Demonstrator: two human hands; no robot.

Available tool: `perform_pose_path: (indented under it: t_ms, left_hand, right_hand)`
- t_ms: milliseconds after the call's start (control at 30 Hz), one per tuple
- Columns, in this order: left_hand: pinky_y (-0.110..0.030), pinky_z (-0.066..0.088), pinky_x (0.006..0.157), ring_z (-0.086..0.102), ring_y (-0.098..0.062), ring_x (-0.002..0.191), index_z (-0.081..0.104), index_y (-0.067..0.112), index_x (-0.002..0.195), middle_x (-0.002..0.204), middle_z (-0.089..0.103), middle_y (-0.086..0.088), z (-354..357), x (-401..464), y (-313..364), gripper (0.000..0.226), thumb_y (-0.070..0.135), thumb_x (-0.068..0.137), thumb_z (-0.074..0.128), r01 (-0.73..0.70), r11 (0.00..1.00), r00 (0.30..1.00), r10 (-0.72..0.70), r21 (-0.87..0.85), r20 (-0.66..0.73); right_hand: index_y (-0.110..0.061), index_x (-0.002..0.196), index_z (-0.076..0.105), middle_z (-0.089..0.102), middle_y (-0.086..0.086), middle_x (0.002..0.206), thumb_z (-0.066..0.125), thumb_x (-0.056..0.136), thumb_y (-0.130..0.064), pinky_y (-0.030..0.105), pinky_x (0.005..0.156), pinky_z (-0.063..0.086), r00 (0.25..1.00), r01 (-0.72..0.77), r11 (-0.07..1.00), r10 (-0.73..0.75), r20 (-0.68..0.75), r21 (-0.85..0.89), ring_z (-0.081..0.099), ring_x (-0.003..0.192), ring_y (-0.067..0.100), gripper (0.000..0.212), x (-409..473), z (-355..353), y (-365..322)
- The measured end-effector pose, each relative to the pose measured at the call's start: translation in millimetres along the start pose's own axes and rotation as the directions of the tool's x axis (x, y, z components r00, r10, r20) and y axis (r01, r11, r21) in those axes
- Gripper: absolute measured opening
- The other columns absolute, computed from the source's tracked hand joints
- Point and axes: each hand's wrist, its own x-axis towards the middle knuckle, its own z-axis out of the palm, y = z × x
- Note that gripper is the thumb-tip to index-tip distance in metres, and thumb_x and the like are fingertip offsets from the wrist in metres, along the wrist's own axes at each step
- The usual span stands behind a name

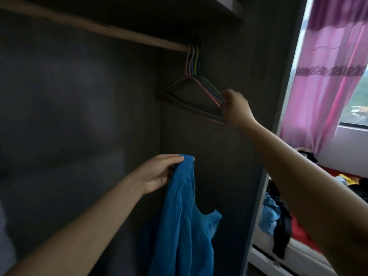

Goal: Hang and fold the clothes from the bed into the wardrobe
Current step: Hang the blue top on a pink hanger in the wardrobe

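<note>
Down at six o'clock, a blue top (179,216) is dangling in front of the wardrobe (79,116), its strap pinched by the left hand (157,174). At one o'clock the right hand (236,108) is closing round the corners of the empty hangers (191,86) bunched on the rail (99,26). No garment is hanging yet, and clothes (278,216) are lying heaped on the bed (298,253) at four o'clock, so most of the work seems to be remaining.

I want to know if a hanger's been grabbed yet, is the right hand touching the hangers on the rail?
Touching. The head view shows the right hand with its fingers curled round the near corner of the hangers, which hang from the rail.
</note>
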Motion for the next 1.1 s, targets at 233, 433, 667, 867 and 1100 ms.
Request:
perform_pose_path:
  t_ms: [233, 433, 667, 867, 1100]
  left_hand:
    - [-0.027, 0.055, 0.069, 0.07, -0.015, 0.086, 0.074, 0.009, 0.104, 0.097, 0.072, -0.008, -43.2, 1.9, 17.4, 0.033, 0.026, 0.076, 0.066, -0.012, 0.998, 0.997, 0.017, 0.059, -0.08]
    - [-0.026, 0.057, 0.069, 0.07, -0.017, 0.081, 0.073, 0.005, 0.097, 0.094, 0.072, -0.011, -64.7, 14.3, 17.1, 0.022, 0.017, 0.092, 0.056, -0.047, 0.998, 0.974, 0.035, -0.051, -0.226]
    - [-0.024, 0.054, 0.053, 0.063, -0.017, 0.052, 0.063, 0.007, 0.078, 0.06, 0.065, -0.005, -82.7, 26.3, 11.3, 0.023, 0.017, 0.095, 0.051, 0.044, 0.979, 0.935, -0.11, -0.197, -0.337]
    - [-0.026, 0.048, 0.052, 0.052, -0.012, 0.047, 0.054, 0.01, 0.08, 0.052, 0.053, 0.001, -103.7, 16.4, -13.6, 0.02, 0.017, 0.097, 0.049, 0.178, 0.972, 0.887, -0.225, -0.151, -0.403]
    - [-0.017, 0.039, 0.035, 0.044, -0.01, 0.036, 0.052, 0.011, 0.09, 0.048, 0.047, 0.001, -107.7, -1.3, -38.7, 0.012, 0.02, 0.098, 0.048, 0.262, 0.946, 0.878, -0.316, -0.19, -0.36]
  right_hand:
    - [-0.009, 0.116, 0.046, 0.058, 0.017, 0.111, 0.048, 0.09, -0.01, 0.041, 0.071, 0.041, 0.992, -0.034, 0.937, 0.073, 0.1, -0.348, 0.057, 0.1, 0.037, 0.026, 65.6, 50.8, 9.0]
    - [-0.012, 0.103, 0.056, 0.06, 0.012, 0.1, 0.043, 0.093, -0.01, 0.034, 0.068, 0.036, 1.0, -0.004, 0.999, 0.003, -0.023, -0.042, 0.056, 0.089, 0.029, 0.017, 78.1, 78.5, 4.8]
    - [-0.014, 0.089, 0.049, 0.049, -0.007, 0.068, 0.048, 0.098, -0.012, 0.01, 0.053, 0.034, 0.989, 0.045, 0.877, 0.028, -0.146, 0.479, 0.048, 0.057, -0.009, 0.009, -4.5, 121.5, 30.7]
    - [-0.033, 0.084, 0.068, 0.048, -0.013, 0.056, 0.058, 0.093, -0.04, 0.017, 0.04, 0.034, 0.941, -0.338, 0.529, 0.175, 0.29, 0.778, 0.042, 0.044, 0.001, 0.015, -79.4, 147.2, 45.7]
    - [-0.02, 0.05, 0.06, 0.025, -0.011, 0.042, 0.042, 0.097, -0.047, 0.014, 0.037, 0.017, 0.929, -0.244, 0.069, 0.304, 0.213, 0.967, 0.021, 0.035, 0.004, 0.058, -99.1, 115.2, 9.4]
